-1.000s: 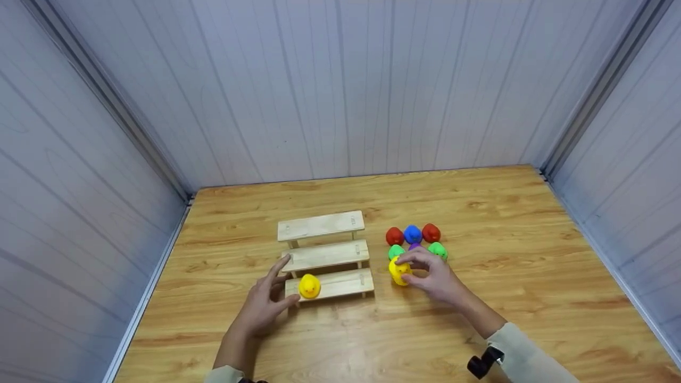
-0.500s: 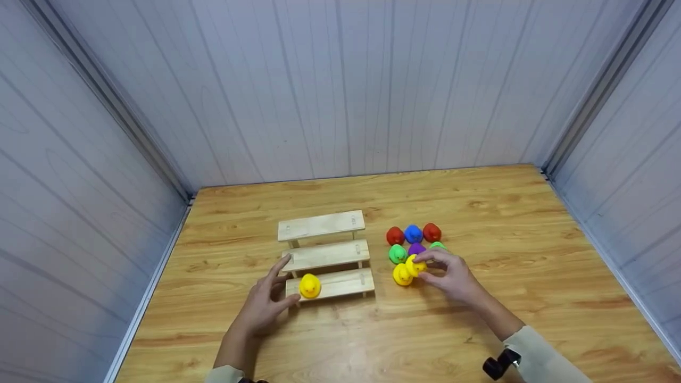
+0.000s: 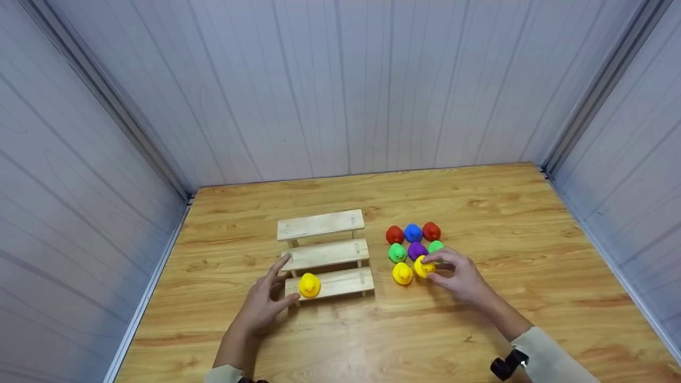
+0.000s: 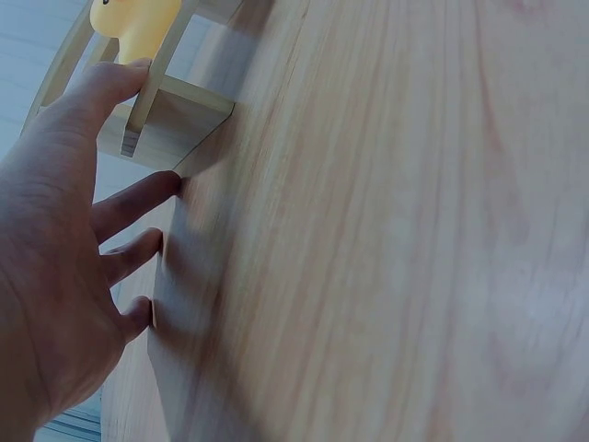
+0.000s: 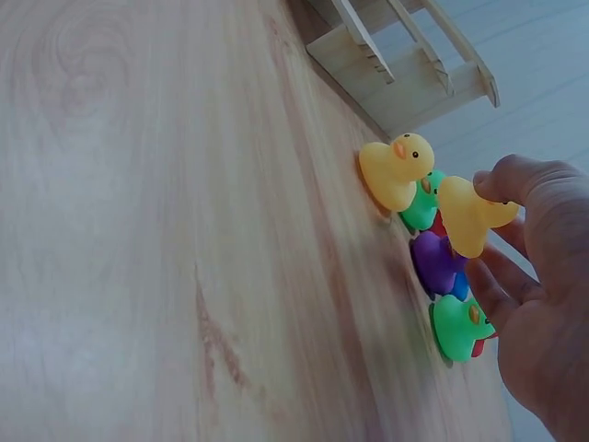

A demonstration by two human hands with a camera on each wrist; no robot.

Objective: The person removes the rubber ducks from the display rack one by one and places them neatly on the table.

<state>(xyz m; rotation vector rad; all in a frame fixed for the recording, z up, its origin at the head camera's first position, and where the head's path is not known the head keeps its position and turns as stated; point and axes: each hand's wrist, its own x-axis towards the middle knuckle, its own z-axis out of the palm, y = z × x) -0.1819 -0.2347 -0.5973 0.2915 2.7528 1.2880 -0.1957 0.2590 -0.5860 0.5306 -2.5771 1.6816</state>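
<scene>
My right hand (image 3: 460, 279) pinches a yellow rubber duck (image 5: 465, 216) between thumb and fingers, raised off the table in the right wrist view. Beside it another yellow duck (image 3: 403, 274) stands on the wood. Behind these are a green duck (image 3: 397, 252), a purple duck (image 5: 436, 262) and a second green duck (image 5: 457, 329). My left hand (image 3: 264, 298) rests against the left end of a three-tier wooden stand (image 3: 340, 284), fingers spread, thumb on the bottom shelf's edge and index finger at the middle shelf. A third yellow duck (image 3: 309, 285) sits on the bottom shelf's left part.
Two red ducks, one at the left (image 3: 395, 234) and one at the right (image 3: 431, 231), flank a blue duck (image 3: 413, 232) in the back row. Pale panel walls (image 3: 340, 90) enclose the wooden table (image 3: 340, 346) at the back and sides.
My right hand has moved right with one yellow duck, leaving another yellow duck standing in front of the left green one. The left hand and the stand have stayed put.
</scene>
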